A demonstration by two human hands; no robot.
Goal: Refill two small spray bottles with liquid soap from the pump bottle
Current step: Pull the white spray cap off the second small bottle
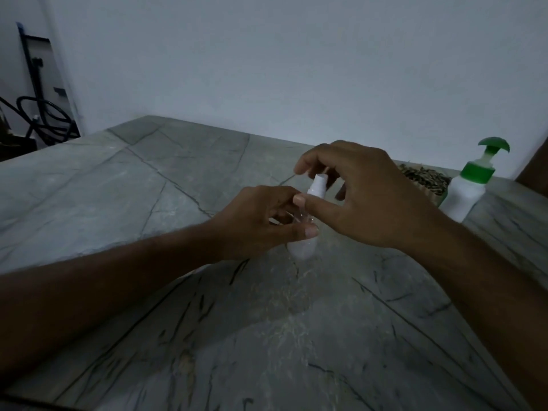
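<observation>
Dim light and my own fingers hide most of the small spray bottle (302, 247): I see only its clear body, whitish base and white spray cap (318, 185). My left hand (261, 221) grips the body; my right hand (355, 197) curls over the cap. The green-topped pump bottle (468, 191) stands right on the marbled surface (207, 321).

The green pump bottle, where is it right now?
In the head view the pump bottle stands at the far right of the stone table, near the wall, right of the right hand, untouched.
</observation>
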